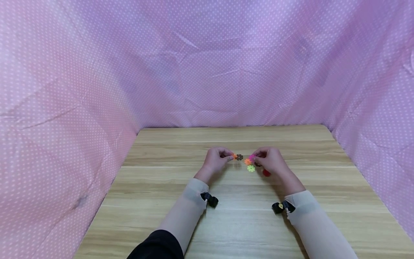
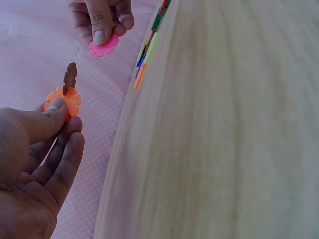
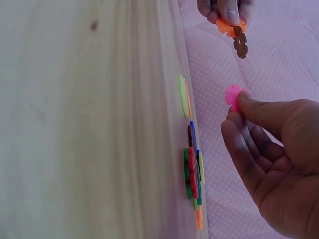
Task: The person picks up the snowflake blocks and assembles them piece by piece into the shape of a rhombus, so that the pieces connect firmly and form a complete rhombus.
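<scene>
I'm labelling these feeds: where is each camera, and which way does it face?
Head: worn on the head, facing forward and down at table and cloth; forearms, left hand, right hand show.
Left wrist: worn there, facing the left hand and its orange piece; right hand beyond.
Right wrist: worn there, facing the right hand and its pink piece; left hand beyond.
Both wrist views share the brown piece.

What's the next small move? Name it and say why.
I'd probably bring the pink disc to the brown disc and slot their notched edges together: the left hand pinches an orange disc with the brown one slotted into it, while the right hand holds the pink one apart.
</scene>
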### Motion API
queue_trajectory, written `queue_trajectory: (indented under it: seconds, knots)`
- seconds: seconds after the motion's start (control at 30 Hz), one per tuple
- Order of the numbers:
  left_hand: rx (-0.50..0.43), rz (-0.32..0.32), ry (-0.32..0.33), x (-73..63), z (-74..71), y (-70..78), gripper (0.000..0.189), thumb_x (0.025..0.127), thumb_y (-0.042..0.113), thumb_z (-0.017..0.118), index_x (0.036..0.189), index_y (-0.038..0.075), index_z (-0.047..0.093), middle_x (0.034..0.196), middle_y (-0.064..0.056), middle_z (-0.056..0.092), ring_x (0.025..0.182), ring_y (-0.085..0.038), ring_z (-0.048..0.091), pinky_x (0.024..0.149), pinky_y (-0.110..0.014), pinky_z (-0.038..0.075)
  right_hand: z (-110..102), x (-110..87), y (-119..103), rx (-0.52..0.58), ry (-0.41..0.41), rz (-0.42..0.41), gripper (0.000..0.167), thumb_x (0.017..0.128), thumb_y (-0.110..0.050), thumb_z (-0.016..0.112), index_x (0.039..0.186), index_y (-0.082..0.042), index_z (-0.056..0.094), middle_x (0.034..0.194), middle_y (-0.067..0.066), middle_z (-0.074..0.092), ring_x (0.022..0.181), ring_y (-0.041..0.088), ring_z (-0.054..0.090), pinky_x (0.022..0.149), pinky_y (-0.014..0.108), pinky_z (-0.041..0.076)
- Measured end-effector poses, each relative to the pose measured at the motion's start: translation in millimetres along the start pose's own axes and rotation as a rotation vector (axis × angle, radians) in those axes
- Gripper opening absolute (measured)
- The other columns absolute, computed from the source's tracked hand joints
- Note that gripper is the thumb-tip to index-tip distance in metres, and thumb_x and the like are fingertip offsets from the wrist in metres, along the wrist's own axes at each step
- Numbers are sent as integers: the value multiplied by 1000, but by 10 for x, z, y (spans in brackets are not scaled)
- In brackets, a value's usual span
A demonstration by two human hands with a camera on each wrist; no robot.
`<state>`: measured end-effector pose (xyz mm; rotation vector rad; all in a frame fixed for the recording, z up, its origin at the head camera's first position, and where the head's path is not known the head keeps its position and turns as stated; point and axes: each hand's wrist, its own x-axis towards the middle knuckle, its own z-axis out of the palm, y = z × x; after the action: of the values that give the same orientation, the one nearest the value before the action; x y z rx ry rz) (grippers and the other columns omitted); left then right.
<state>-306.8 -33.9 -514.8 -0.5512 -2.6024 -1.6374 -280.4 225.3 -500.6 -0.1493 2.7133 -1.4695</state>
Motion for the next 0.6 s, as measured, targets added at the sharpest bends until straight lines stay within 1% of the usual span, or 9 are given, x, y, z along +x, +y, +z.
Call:
queue_trajectory:
  seconds: [0.07, 0.2, 0.27, 0.43, 0.6]
  knots:
    - [-4, -3, -2, -7, -1, 6, 7, 90, 11, 83, 91, 17, 81, 85, 10, 74, 77, -10, 67, 68, -26, 57, 12, -5, -12, 13, -5, -8, 9, 97, -4, 73, 104, -6, 79, 92, 11, 75, 83, 29, 71, 69, 40, 62]
    - [-11, 3, -6, -21, 7, 8, 6, 91, 11, 83, 91, 17, 82, 85, 9, 74, 77, -10, 67, 67, -26, 57, 39, -9, -26, 27, -22, -42, 10, 98, -4, 73, 106, -5, 79, 93, 12, 75, 82, 29, 69, 65, 34, 59]
    - [-13, 8, -6, -23, 11, 6, 5, 91, 12, 83, 92, 17, 82, 85, 9, 74, 76, -10, 67, 67, -26, 57, 52, -10, -32, 23, -19, -63, 11, 98, -5, 73, 107, -6, 80, 95, 12, 75, 81, 27, 68, 63, 32, 58]
    - [-8, 15, -8, -15, 25, 0, 6, 91, 10, 83, 92, 16, 82, 86, 8, 75, 77, -9, 68, 68, -26, 58, 72, -9, -44, -2, -6, -104, 11, 97, -7, 75, 105, -10, 82, 100, 7, 77, 84, 21, 68, 68, 29, 56]
    - [-10, 16, -12, -10, 39, 3, 5, 91, 10, 83, 92, 15, 82, 88, 5, 77, 77, -9, 68, 69, -25, 58, 92, 4, -35, -20, 2, -136, 12, 96, -6, 77, 104, -12, 82, 102, 5, 77, 87, 20, 67, 72, 31, 56]
